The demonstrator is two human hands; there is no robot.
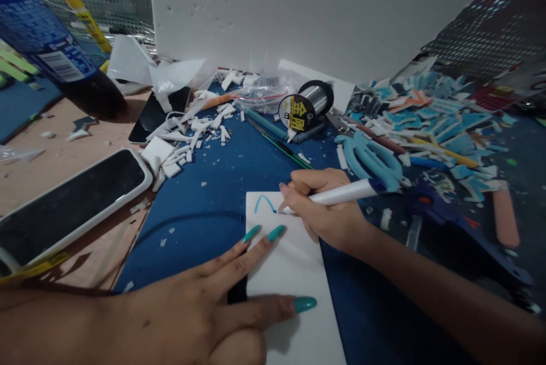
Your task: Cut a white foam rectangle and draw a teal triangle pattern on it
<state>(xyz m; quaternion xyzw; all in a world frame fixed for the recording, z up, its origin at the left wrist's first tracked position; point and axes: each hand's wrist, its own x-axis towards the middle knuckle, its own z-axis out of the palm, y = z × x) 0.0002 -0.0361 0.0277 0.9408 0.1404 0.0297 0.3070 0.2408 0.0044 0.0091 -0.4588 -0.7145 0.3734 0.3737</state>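
Observation:
A white rectangular sheet lies on the blue mat in front of me. My left hand rests on its left side, fingers spread, with long teal nails. My right hand grips a white marker, its tip touching the sheet near the top edge. A blue curved line shows on the sheet just left of the tip.
Behind the sheet are a wire spool, light blue scissors and white scraps. A tilted cola bottle, a phone and a white-rimmed device lie left. Blue scraps and a dark blue tool lie right.

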